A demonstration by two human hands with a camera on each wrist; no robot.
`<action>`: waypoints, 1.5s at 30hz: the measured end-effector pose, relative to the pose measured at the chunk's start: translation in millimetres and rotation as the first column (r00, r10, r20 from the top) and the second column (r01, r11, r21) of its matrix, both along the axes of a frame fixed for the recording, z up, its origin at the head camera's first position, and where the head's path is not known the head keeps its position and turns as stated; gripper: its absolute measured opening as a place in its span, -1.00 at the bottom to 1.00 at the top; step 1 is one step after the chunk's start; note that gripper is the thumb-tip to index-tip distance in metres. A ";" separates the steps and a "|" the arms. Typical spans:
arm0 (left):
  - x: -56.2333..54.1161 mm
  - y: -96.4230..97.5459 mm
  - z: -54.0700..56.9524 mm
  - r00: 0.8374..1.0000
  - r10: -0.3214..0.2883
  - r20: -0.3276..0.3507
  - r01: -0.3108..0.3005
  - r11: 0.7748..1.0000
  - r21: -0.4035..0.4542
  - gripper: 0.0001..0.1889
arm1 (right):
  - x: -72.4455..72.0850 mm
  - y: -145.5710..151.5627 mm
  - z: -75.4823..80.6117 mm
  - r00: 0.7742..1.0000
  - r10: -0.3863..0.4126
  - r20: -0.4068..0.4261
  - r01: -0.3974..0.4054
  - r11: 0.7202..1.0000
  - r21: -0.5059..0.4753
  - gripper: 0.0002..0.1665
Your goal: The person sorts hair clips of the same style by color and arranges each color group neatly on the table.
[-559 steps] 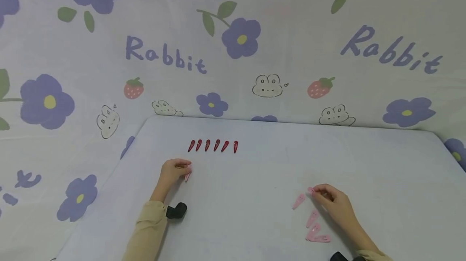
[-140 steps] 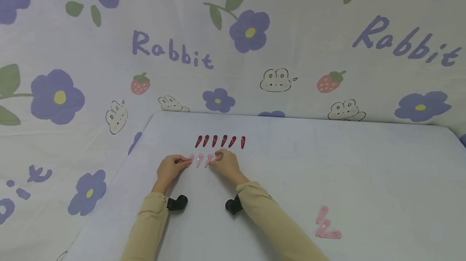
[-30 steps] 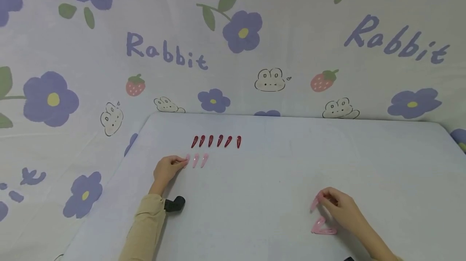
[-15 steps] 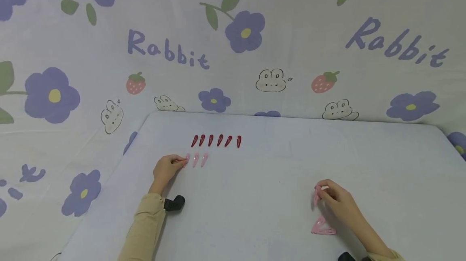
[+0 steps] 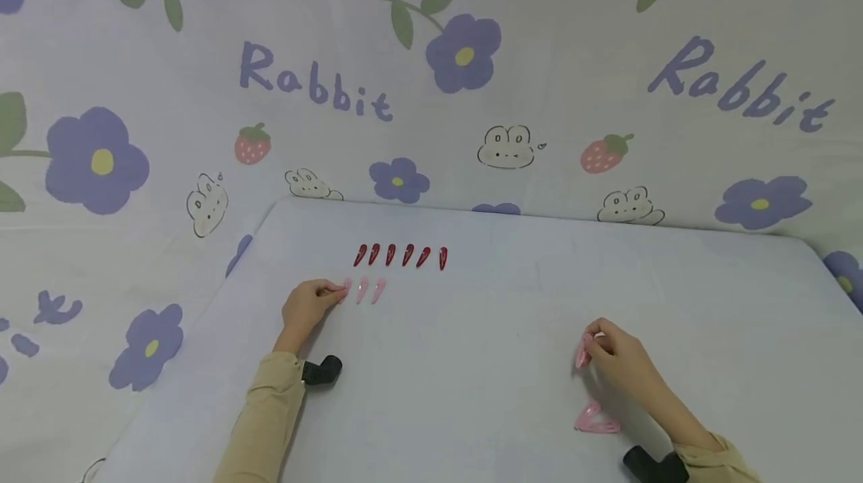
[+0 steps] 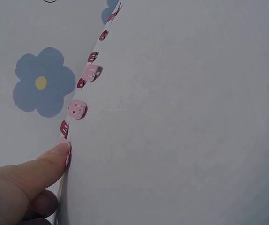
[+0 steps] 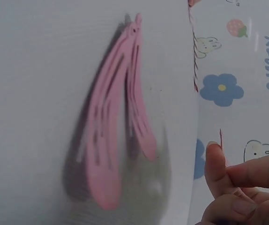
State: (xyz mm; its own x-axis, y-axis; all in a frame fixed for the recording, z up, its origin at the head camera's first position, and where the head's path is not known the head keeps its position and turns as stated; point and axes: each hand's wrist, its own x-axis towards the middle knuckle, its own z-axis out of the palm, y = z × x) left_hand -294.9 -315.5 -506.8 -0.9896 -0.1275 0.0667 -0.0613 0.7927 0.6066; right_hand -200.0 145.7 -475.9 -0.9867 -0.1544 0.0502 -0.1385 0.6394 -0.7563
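Observation:
My left hand (image 5: 305, 311) pinches the leftmost pink hair clip (image 5: 347, 288), which lies on the table at the left end of a short row. Beside it, apart from the fingers, lie two more pink hair clips (image 5: 362, 289); in the left wrist view the thumb (image 6: 50, 166) covers most of the held one. At the right, my right hand (image 5: 623, 356) holds another pink hair clip (image 5: 583, 350) between thumb and fingers, raised off the table. Below that hand two pink clips (image 5: 598, 427) lie in a V, their ends touching; the right wrist view shows this pair (image 7: 105, 145) close up.
Several dark red hair clips (image 5: 391, 254) form a row just behind the pink row. The white table (image 5: 472, 363) meets a cloth backdrop (image 5: 539, 79) printed with flowers and rabbits. Black wrist mounts (image 5: 323, 371) stick out from both cuffs.
Since the oldest frame, three pink clips have come to lie in a row below the red ones. In the last second, my right hand has lifted one pink clip; my left has stayed put.

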 end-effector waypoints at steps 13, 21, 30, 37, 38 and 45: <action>-0.9 0.4 2.3 1.000 -0.005 0.009 0.005 1.000 0.000 -0.75 | -49.2 -25.0 23.7 0.993 0.121 0.010 -0.119 0.989 -0.083 -0.92; -0.9 -2.1 1.3 0.999 0.020 0.042 -0.020 1.000 -0.003 -0.75 | -76.0 -56.3 31.5 0.985 0.170 -0.020 -0.171 0.984 -0.043 -0.92; -2.9 0.2 2.5 0.999 -0.006 0.046 0.005 1.000 0.014 -0.74 | -87.0 -99.9 24.7 0.993 0.109 -0.056 -0.118 0.970 -0.211 -0.90; -6.2 1.8 2.3 0.998 -0.006 0.069 0.006 1.000 0.000 -0.74 | -90.5 -135.8 18.2 0.996 0.069 -0.050 -0.081 0.952 -0.294 -0.86; -6.4 1.5 2.1 0.997 0.000 0.072 0.001 1.000 -0.002 -0.74 | -91.2 -140.9 16.5 0.996 0.073 -0.049 -0.085 0.949 -0.303 -0.87; -5.5 -1.6 2.5 0.998 -0.005 0.062 0.004 1.000 0.018 -0.73 | -92.6 -174.2 3.8 0.992 0.112 -0.064 -0.127 0.941 -0.312 -0.93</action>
State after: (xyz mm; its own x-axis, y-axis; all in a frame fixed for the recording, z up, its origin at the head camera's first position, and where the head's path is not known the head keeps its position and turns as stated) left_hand -300.4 -317.1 -504.3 -0.9923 -0.1238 0.0030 -0.0957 0.7819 0.6160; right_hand -292.6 -28.5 -472.1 -0.9576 -0.2403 0.1588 -0.2374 0.3462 -0.9076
